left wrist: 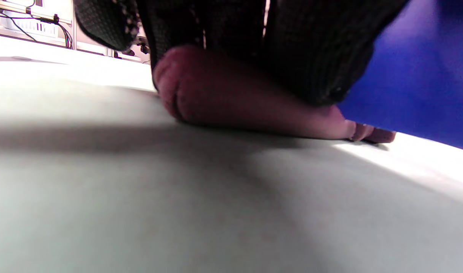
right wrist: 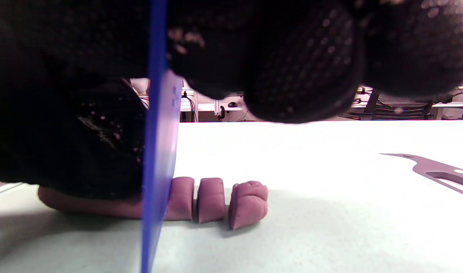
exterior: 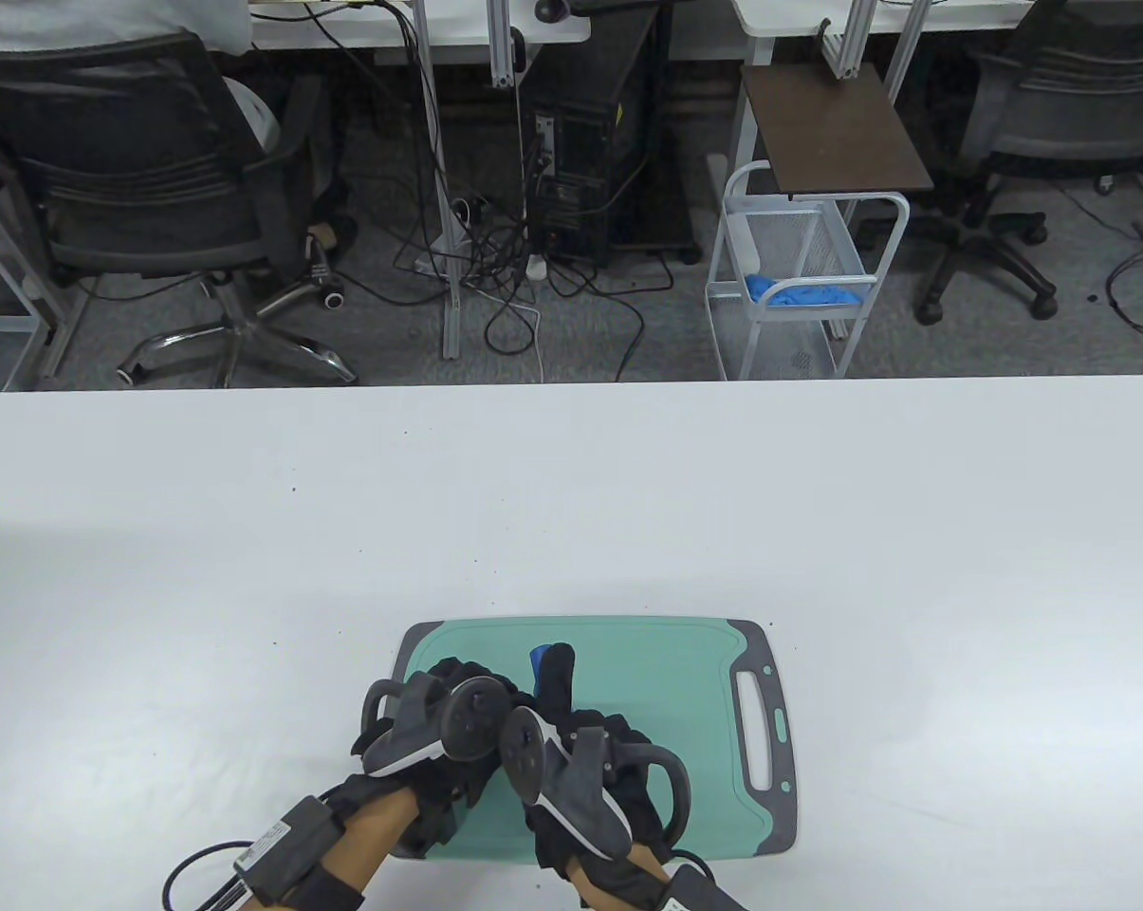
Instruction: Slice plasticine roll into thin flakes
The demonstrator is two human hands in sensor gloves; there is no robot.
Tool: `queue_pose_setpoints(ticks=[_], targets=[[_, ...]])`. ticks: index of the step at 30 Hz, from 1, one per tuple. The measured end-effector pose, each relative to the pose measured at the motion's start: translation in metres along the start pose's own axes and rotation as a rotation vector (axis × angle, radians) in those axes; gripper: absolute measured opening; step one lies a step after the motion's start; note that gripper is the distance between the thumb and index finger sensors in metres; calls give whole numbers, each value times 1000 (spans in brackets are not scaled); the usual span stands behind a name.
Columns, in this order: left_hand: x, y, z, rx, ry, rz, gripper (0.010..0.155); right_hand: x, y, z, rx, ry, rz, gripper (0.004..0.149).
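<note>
Three pieces stand cut at the right end of the plasticine roll, side by side and barely separated; they look thick, more chunks than thin flakes. The uncut length runs left from the blue blade under your left hand, so by my judgement the work is at an early-to-middle stage, with most of the roll left to slice.

Your left hand rests on top of the roll, gloved fingers pressing it down onto the green cutting board; how far the fingers curl around it cannot be determined.

Your right hand grips the blade, fingers closed over its upper part. The blade stands upright, its edge down at the board, hard against the newest cut face, the third piece just to its right.

The roll lies on the near-left part of the board, directly beneath both hands, and is hidden from the table view. Thinner spacing is advised for the remaining cuts.
</note>
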State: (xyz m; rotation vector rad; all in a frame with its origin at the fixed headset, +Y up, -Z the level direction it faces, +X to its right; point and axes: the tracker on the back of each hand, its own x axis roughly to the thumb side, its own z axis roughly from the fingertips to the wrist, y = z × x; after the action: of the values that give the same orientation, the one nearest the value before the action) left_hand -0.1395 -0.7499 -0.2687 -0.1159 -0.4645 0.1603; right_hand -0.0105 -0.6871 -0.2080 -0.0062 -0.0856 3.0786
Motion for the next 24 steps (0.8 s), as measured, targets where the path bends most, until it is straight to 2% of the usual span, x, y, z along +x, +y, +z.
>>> queue_pose_setpoints(ticks=[16,24], targets=[[0,0,0,-2,1,0,45,8,10,-3,-73,-28,52,82],[0,0,0,-5,0,1,45,6,11,-14,-36,-13,20,82]])
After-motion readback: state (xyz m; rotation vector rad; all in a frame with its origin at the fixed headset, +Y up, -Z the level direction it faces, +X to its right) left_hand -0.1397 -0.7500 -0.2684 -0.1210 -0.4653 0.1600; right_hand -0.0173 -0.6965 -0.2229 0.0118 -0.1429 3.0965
